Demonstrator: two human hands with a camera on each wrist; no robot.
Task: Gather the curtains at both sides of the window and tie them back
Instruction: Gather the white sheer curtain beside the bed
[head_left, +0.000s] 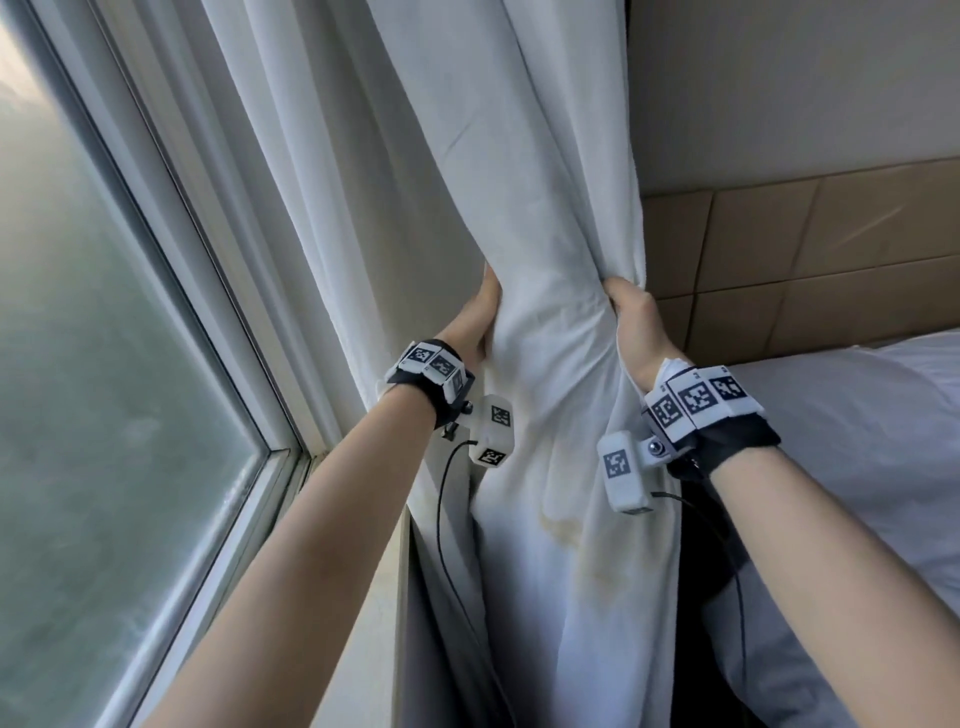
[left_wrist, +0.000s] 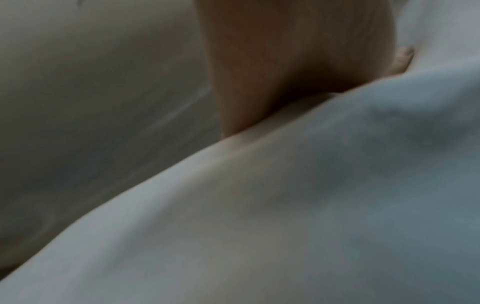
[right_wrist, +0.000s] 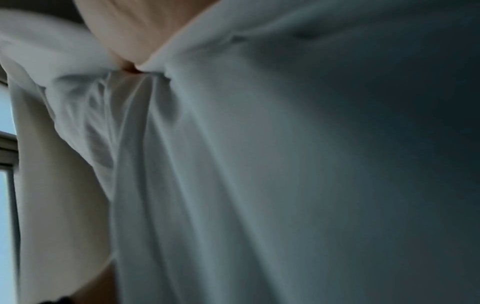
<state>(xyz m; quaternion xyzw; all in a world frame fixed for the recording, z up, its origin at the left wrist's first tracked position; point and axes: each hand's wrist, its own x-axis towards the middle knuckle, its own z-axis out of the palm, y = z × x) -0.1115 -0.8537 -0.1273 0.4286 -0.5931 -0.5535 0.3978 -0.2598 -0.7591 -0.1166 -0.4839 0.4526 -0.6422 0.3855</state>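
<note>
A white curtain (head_left: 550, 234) hangs at the right side of the window, pulled into a narrow bunch at wrist height. My left hand (head_left: 480, 317) holds the bunch from its left side, fingers reaching up and behind the cloth. In the left wrist view the palm (left_wrist: 285, 61) lies against the curtain (left_wrist: 311, 205), with one fingertip (left_wrist: 403, 59) curling over it. My right hand (head_left: 631, 317) grips the curtain's right edge in a fist. The right wrist view shows that hand (right_wrist: 135, 30) pinching gathered folds of the curtain (right_wrist: 259, 164). Below the hands the cloth hangs loose and stained.
A thinner pale curtain (head_left: 270, 156) hangs between the bunch and the window frame (head_left: 208, 291); the frosted pane (head_left: 104, 364) fills the left. A narrow sill (head_left: 374, 597) runs under my left forearm. At the right stand a tan padded headboard (head_left: 805, 260) and a bed with white bedding (head_left: 857, 441).
</note>
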